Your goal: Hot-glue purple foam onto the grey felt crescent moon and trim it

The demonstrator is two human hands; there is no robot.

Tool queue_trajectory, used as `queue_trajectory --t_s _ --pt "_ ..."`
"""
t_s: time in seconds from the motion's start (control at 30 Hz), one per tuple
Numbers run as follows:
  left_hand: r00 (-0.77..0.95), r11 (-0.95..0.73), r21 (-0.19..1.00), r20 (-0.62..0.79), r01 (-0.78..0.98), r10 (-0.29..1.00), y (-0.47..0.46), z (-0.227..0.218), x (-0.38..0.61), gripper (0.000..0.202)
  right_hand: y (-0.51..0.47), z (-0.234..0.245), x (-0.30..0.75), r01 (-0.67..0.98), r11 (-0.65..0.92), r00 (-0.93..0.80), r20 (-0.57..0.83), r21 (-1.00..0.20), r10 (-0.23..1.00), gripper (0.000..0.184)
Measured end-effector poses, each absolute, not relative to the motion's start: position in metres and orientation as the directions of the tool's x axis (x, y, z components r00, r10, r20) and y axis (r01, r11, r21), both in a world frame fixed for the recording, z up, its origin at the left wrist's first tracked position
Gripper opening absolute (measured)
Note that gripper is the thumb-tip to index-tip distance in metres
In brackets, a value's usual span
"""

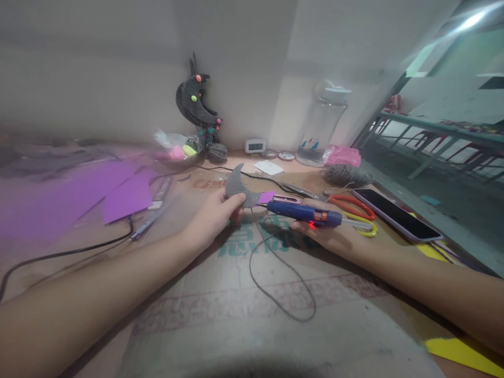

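My left hand (220,212) pinches a crescent (235,186) wrapped in grey yarn, thumb on top. A bare purple tip (266,197) shows at the crescent's right end, and a loose strand of grey yarn (311,294) hangs from it in a loop over the work surface. My right hand (315,231) is closed round a blue hot glue gun (299,211) with a clear glue stick in its back and a small red light. The nozzle points left and meets or nearly meets the crescent by the purple tip; I cannot tell which.
Scissors (354,206) and a phone (397,214) lie to the right, with a ball of grey yarn (346,176) behind. Purple sheets (126,197), a pen (145,228) and a black cord (79,251) lie left. A water bottle (321,126), small clock (255,146) and dark crescent ornament (191,102) stand at the wall.
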State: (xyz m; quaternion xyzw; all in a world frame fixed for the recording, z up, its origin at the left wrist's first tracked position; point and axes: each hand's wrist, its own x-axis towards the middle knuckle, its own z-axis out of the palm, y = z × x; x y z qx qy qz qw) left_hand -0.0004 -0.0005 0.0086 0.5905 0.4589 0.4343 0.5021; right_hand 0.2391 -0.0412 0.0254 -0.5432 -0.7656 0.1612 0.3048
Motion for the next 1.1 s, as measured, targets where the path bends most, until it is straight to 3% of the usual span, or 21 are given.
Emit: queue_trajectory --t_s 0.57,0.8,1.1 --pt "0.204 -0.092 0.984 0.06 0.152 0.977 -0.0005 0.0097 -0.0012 0.028 -0.0411 0.0272 0.2377 0.7 0.376 -0.227 0.311 -0.607 0.923 0.017" --pt "0.225 -0.09 0.988 0.059 0.128 0.973 0.0011 0.0069 -0.0024 0.027 -0.0397 0.0239 0.2436 0.795 0.308 -0.167 0.299 -0.523 0.939 0.016" --pt "0.211 -0.085 0.992 0.064 0.094 0.975 0.002 0.0041 -0.0023 0.026 -0.0386 0.0261 0.2429 0.739 0.373 -0.192 0.356 -0.561 0.915 0.013"
